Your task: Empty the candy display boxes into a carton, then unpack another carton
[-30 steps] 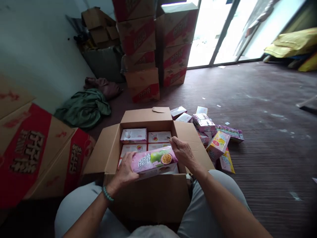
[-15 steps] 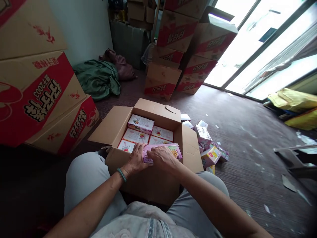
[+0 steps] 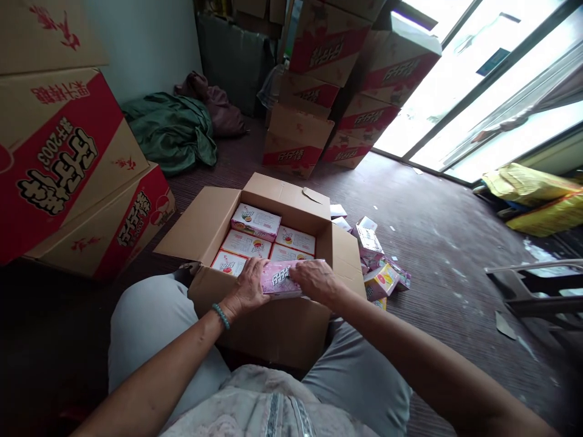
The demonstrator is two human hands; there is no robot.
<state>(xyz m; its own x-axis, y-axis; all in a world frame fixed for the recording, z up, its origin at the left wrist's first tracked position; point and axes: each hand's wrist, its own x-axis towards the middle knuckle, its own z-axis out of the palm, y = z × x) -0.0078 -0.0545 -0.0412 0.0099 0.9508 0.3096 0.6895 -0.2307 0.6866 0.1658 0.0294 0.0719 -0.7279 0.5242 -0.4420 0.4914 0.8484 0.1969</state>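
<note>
Pink packet (image 3: 280,278) at carton's near edge (image 3: 273,315)

Bare forearms, teal beaded bracelet (image 3: 221,315) on left wrist, light grey trousers (image 3: 150,328), pale patterned top (image 3: 268,413)

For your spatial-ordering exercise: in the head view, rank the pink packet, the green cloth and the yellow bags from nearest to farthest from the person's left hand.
1. Pink packet: held in the left hand, over the open box's near edge.
2. Green cloth: on the floor by the wall, beyond the box to the left.
3. Yellow bags: far right, by the window.
</note>
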